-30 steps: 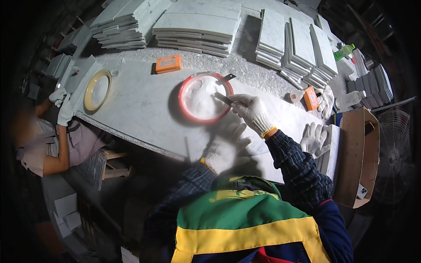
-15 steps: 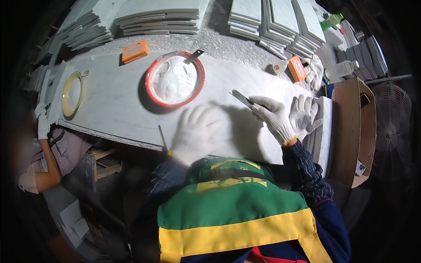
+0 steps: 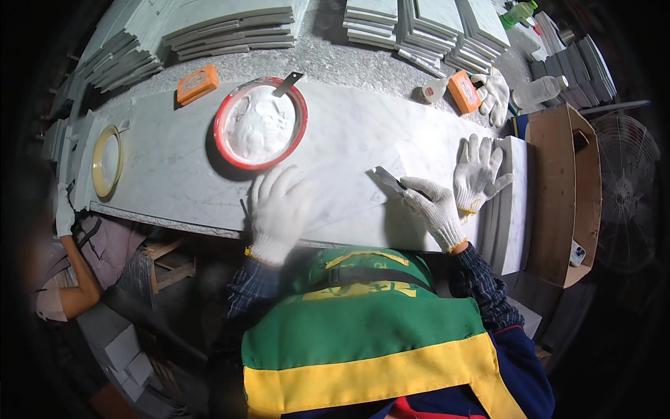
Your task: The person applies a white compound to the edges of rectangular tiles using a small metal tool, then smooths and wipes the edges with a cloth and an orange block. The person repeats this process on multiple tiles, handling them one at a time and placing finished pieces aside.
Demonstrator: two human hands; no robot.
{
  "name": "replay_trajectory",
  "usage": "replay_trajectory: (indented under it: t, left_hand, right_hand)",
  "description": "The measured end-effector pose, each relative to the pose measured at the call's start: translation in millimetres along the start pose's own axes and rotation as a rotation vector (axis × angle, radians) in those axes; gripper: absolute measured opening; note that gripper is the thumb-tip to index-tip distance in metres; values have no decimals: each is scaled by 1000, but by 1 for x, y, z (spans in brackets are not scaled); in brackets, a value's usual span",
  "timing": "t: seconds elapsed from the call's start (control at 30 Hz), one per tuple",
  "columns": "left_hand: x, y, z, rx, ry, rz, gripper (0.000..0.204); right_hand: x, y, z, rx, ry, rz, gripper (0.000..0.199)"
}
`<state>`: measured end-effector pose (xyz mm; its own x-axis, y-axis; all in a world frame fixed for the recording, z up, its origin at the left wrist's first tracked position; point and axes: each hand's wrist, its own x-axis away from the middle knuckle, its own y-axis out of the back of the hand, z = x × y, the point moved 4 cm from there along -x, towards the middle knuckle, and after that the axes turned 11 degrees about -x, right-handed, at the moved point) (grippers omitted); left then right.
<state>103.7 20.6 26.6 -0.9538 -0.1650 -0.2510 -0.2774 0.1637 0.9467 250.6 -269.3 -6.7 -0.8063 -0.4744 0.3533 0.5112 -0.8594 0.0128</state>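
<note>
Marble is the surface I work on: a long white slab [image 3: 363,140] with grey veins lies across the middle of the view, on a rougher grey speckled bench [image 3: 328,63]. Behind it, stacks of cut stone tiles [image 3: 230,28] are lined up, and more stacks [image 3: 447,28] are further right. My left hand [image 3: 279,209], in a white knit glove, lies flat on the slab near its front edge, fingers pressed together. My right hand [image 3: 436,206], also gloved, pinches a small metal scraper [image 3: 388,180], and its blade touches the marble. Just beside this hand, a spare pair of white gloves [image 3: 478,171] lies at the end of the slab. A round red-rimmed tub [image 3: 259,126] stands on the slab above my left hand; it is full of white putty [image 3: 258,129], and a metal spatula [image 3: 287,84] leans on its rim. Two orange blocks [image 3: 197,84] [image 3: 463,91] lie on the bench. A roll of yellow tape [image 3: 107,160] lies at the far left. An open cardboard box [image 3: 558,188] stands at the right, with a fan [image 3: 624,195] behind it. Another person's arm [image 3: 73,272] is at lower left.
</note>
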Motion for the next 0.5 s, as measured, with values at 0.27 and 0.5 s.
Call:
replay_trajectory:
  t: [0.27, 0.5]
  left_hand:
    - [-1, -4, 3, 18, 35, -27, 32]
    - [0, -1, 3, 19, 18, -70, 33]
  right_hand:
    - [8, 1, 0, 17, -8, -9, 35]
    - [5, -20, 14, 278, 221, -13, 31]
